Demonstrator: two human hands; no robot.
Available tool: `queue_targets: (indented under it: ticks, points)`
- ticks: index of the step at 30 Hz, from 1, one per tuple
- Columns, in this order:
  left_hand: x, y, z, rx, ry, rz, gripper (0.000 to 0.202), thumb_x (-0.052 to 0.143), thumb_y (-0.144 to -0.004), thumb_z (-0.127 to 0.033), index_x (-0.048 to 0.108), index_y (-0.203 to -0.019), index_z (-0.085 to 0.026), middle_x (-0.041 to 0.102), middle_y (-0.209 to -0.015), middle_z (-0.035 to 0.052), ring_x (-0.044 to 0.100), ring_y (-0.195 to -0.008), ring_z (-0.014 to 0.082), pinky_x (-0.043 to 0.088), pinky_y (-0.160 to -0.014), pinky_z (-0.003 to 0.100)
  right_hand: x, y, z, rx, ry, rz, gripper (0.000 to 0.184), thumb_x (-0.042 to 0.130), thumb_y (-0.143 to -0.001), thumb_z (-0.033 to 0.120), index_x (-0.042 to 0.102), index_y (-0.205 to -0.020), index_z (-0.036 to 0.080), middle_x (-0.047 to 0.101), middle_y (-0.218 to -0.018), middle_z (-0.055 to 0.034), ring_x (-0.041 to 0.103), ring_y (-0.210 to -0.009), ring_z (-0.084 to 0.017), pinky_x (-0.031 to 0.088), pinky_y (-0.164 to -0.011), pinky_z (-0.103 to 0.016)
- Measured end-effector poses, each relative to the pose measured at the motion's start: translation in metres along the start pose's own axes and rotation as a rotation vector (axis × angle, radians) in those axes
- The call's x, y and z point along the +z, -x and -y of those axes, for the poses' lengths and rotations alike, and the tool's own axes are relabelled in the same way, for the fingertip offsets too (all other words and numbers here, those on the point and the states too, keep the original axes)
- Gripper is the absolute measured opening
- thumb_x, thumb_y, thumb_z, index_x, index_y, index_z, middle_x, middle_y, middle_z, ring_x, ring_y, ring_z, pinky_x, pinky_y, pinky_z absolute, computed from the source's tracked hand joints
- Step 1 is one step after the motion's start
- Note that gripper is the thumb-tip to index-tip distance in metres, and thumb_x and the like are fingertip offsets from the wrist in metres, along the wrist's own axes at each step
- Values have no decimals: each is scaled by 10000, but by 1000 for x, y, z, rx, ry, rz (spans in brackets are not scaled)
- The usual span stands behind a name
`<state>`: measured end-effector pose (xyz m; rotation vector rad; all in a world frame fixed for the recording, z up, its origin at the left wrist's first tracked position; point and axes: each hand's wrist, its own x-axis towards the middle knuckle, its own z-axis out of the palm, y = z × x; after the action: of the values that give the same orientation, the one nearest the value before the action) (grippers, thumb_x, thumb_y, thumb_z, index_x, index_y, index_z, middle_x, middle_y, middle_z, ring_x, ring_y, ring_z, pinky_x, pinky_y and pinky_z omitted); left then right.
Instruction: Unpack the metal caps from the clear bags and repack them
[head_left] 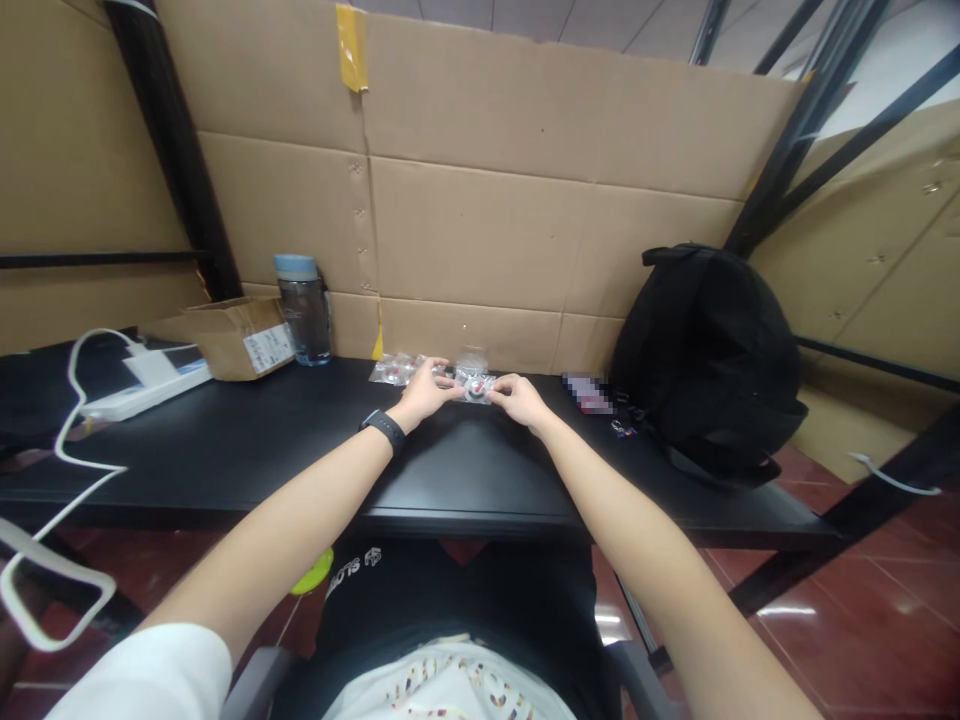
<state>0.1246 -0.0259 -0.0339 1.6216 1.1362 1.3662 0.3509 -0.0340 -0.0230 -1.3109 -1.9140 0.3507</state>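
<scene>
Between my two hands, over the far part of the black table [457, 470], is a small clear plastic packet [475, 388] with something dark and red inside, too small to name. My left hand [426, 392] pinches the packet's left edge; a dark band circles that wrist. On its right edge, the fingers of my right hand [517, 398] are closed. Several similar clear packets [394, 369] lie in a group beyond my left hand. A small clear container [472, 357] stands right behind the held packet, close to the cardboard wall.
To the left are a blue-lidded bottle [304, 310], an open cardboard box [244, 338] and a white power strip [146, 392] with a looping cable. A black backpack [709, 360] sits at the right, beside a blurred flat item [589, 393] and keys [621, 428]. Cardboard [480, 220] walls the back.
</scene>
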Motion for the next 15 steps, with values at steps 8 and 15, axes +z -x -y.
queue_targets:
  ticks: [8, 15]
  points:
    - [-4, 2, -7, -64, -19, 71, 622, 821, -755, -221, 482, -1277, -219, 746, -877, 41, 717, -777, 181, 559, -786, 329, 0, 5, 11, -59, -58, 48, 204, 670, -868, 339, 764, -802, 171, 766, -915, -50, 685, -928, -212, 483, -907, -298]
    - [-46, -19, -11, -23, -277, -98, 626, 819, -740, -251, 465, -1256, -234, 735, -933, 49, 705, -828, 197, 510, -787, 321, -3, 7, 15, 85, 3, 2, 252, 717, -835, 373, 762, -1043, 239, 710, -1193, -68, 626, -1107, -225, 460, -1002, -359]
